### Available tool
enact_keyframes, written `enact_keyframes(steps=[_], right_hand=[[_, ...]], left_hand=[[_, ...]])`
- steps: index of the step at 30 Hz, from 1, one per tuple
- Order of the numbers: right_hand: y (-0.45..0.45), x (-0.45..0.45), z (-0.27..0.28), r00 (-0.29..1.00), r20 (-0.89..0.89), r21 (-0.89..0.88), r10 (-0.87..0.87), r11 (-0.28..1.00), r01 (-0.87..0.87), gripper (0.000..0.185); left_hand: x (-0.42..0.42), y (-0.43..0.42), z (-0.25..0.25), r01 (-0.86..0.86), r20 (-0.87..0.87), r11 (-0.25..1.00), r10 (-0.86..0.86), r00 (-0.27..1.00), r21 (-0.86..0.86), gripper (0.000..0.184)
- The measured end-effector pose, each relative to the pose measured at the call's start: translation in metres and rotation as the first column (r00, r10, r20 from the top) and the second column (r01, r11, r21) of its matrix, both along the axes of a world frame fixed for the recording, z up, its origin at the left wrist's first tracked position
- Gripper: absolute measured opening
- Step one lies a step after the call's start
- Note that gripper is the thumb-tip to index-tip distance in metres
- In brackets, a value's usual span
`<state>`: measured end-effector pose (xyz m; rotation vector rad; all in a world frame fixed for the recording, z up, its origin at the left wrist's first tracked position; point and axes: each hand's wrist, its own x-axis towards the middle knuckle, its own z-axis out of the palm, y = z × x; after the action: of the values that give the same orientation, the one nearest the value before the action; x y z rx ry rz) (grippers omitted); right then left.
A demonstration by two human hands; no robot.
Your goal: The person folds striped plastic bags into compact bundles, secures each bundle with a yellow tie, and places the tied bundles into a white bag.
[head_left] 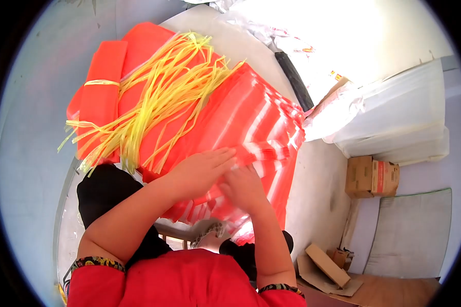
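A stack of thin red sheets with pale streaks (246, 107), perhaps fabric or plastic, spreads in front of me. My left hand (205, 171) lies on it with fingers stretched out flat, pointing right. Just below and to the right, my right hand (242, 188) has its fingers curled at a bunched fold of the red sheet (264, 153). The fingertips of both hands nearly meet; some are hidden by the folds. A loose bundle of yellow strips (159, 92) lies across the red material at the upper left. Beside it is a folded red bundle (106, 66) with a yellow strip around it.
A dark roll (294, 81) lies beyond the sheets on the pale floor (320, 189). Cardboard boxes (371, 176) stand at the right near a white cover (399, 117). Flattened cardboard (328, 266) is at the lower right. A blue-grey wall (30, 128) runs along the left.
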<state>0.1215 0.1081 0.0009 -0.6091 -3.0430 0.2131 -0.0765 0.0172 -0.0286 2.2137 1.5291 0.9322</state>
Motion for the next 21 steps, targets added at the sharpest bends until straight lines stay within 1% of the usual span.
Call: enact_keyframes(steps=[3,6,9,12,15,18,19,20,21], right_hand=[[0.003,0.002,0.000,1.000,-0.026,0.003,-0.005,1.000,0.005,0.021],[0.012,0.005,0.005,0.986,0.156,-0.053,-0.066,0.996,0.075,0.020],[0.030,0.020,0.001,0.991,0.045,-0.091,-0.123,0.988,0.127,0.019],[0.050,0.033,0.002,0.982,-0.080,-0.018,-0.168,0.986,0.167,0.022],[0.068,0.040,-0.004,0.966,-0.163,0.161,-0.201,0.960,0.227,0.029],[0.083,0.053,-0.004,0.879,-0.025,0.071,-0.476,0.876,0.477,0.047],[0.084,0.056,-0.009,0.819,-0.198,0.008,-0.539,0.834,0.551,0.048],[0.085,0.060,-0.015,0.725,-0.360,-0.069,-0.588,0.791,0.608,0.050],[0.084,0.062,-0.017,0.602,-0.503,-0.155,-0.620,0.750,0.643,0.052]], left_hand=[[0.001,0.000,-0.010,0.008,0.005,0.999,-0.008,1.000,0.049,0.055],[0.002,0.000,-0.012,0.010,0.003,1.000,-0.010,1.000,0.021,0.056],[0.001,-0.002,-0.010,0.011,-0.081,0.999,-0.008,0.997,0.039,0.056],[0.003,-0.001,-0.012,0.014,-0.058,0.997,-0.009,0.998,0.082,0.056],[0.003,-0.002,-0.012,0.015,-0.160,0.998,-0.006,0.987,0.057,0.053],[0.005,-0.003,-0.011,-0.004,-0.164,0.999,0.013,0.986,0.052,0.052],[0.005,-0.003,-0.011,-0.003,-0.167,0.998,0.013,0.986,0.058,0.052],[0.005,-0.003,-0.012,-0.004,-0.169,0.998,0.015,0.985,0.065,0.051],[0.005,-0.002,-0.014,-0.007,-0.171,0.997,0.019,0.985,0.072,0.051]])
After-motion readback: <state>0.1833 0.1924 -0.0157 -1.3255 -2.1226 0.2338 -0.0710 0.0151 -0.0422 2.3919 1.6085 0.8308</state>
